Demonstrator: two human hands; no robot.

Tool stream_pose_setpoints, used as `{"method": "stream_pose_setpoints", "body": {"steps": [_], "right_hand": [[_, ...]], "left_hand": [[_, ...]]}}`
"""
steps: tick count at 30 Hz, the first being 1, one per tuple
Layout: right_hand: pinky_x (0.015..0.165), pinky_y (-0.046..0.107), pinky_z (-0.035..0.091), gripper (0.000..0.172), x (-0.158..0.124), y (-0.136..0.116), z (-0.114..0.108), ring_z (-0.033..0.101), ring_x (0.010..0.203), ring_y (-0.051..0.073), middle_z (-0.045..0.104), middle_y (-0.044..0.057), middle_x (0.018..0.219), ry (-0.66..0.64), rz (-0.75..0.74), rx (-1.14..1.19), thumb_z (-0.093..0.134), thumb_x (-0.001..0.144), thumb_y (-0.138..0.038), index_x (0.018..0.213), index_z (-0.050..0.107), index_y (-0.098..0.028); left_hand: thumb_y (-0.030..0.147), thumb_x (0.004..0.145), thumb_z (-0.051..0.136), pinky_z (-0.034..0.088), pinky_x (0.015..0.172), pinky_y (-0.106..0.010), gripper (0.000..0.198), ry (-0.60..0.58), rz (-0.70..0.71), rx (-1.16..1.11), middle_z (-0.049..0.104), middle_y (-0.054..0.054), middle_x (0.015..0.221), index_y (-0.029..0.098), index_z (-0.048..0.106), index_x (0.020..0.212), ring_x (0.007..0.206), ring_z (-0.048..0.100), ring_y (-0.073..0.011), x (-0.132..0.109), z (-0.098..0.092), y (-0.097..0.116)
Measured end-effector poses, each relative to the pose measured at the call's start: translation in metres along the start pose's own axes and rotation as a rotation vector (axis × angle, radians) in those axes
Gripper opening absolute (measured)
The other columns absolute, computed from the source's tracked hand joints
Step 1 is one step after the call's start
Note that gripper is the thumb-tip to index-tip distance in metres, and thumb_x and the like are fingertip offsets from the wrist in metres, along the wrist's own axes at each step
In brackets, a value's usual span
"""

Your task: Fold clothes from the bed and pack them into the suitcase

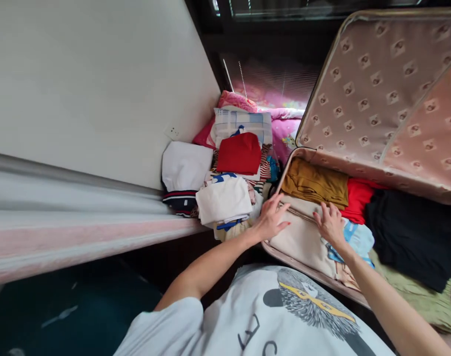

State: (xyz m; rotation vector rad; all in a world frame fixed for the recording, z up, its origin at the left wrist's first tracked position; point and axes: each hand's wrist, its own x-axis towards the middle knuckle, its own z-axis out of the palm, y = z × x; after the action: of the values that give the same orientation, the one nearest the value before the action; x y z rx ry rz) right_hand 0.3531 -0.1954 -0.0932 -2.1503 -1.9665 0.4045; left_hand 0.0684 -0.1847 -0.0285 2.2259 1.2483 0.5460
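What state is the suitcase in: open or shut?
Open: the suitcase has its lid raised, and clothes show inside, under both hands.

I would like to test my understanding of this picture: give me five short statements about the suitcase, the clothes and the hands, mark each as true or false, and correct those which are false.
1. The suitcase stands open. True.
2. Both hands rest on the black cloth. False: the left hand and the right hand are at the cream cloth.
3. The mustard cloth lies inside the suitcase. True.
4. The lining of the suitcase is plain. False: the lining has a small repeated pattern.
5. A folded white cloth lies outside the suitcase. True.
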Motion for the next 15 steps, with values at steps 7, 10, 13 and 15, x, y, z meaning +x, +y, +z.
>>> {"method": "stream_pose_setpoints", "body": {"steps": [7,10,13,15], "right_hand": [[0.088,0.04,0.059,0.038,-0.031,-0.126,-0.039,0.07,0.098,0.024,0.068,0.015,0.118,0.011,-0.299,0.479,0.048,0.1,-0.037,0.132,0.061,-0.02],[0.078,0.032,0.059,0.035,-0.027,-0.188,-0.035,0.07,0.085,0.019,0.069,0.012,0.114,-0.242,-0.288,0.542,0.053,0.097,-0.032,0.129,0.062,-0.02],[0.079,0.028,0.057,0.032,-0.013,-0.236,-0.019,0.07,0.092,0.02,0.07,0.013,0.113,-0.42,-0.197,0.452,0.06,0.092,-0.029,0.122,0.064,-0.017],[0.083,0.029,0.054,0.027,-0.001,-0.26,-0.008,0.069,0.095,0.022,0.071,0.012,0.106,-0.473,-0.137,0.373,0.064,0.09,-0.029,0.114,0.066,-0.016]], "left_hand": [[0.026,0.093,0.059,0.037,0.123,-0.054,0.044,0.48,-0.487,0.072,0.054,-0.021,0.148,0.015,0.064,0.135,0.145,0.048,-0.0336,-0.15,-0.084,-0.111],[0.022,0.088,0.062,0.038,0.122,-0.05,0.046,0.58,-0.803,-0.045,0.057,-0.023,0.142,0.011,0.064,0.133,0.142,0.051,-0.0336,-0.185,-0.088,-0.153],[0.028,0.094,0.058,0.047,0.113,-0.047,0.042,0.618,-1.149,-0.284,0.065,-0.022,0.133,0.012,0.063,0.132,0.133,0.06,-0.0321,-0.197,-0.083,-0.177],[0.034,0.098,0.056,0.053,0.104,-0.044,0.042,0.604,-1.226,-0.398,0.07,-0.021,0.124,0.013,0.062,0.133,0.121,0.068,-0.0306,-0.197,-0.079,-0.186]]}}
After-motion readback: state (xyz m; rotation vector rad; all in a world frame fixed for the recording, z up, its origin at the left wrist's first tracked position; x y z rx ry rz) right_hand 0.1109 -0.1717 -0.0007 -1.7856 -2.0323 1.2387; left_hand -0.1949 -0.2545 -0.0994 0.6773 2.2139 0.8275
